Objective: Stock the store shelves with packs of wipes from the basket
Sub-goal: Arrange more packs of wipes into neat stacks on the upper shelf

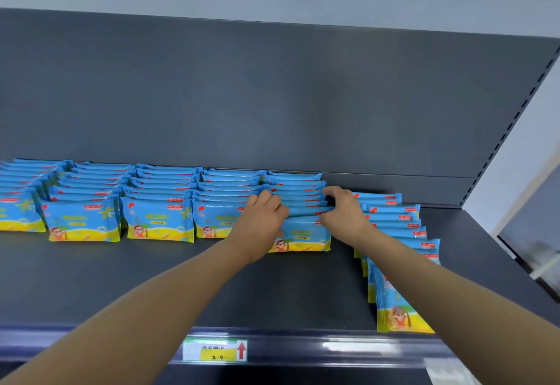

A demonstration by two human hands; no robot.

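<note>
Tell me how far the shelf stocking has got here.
Done: rows of wipes packs stand upright across the shelf, left to middle, and a longer right row reaches the front edge. In hand: the left hand and right hand grip the held row from either side. Left: bare shelf remains in front of most rows; the basket is out of view, so remaining stock is unknown.

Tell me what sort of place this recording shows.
Most likely a retail store aisle. A dark metal display shelf with a slotted upright at its right end holds rows of identical blue-and-yellow wipe packs, and a price label with a red arrow sits on its front edge.
</note>
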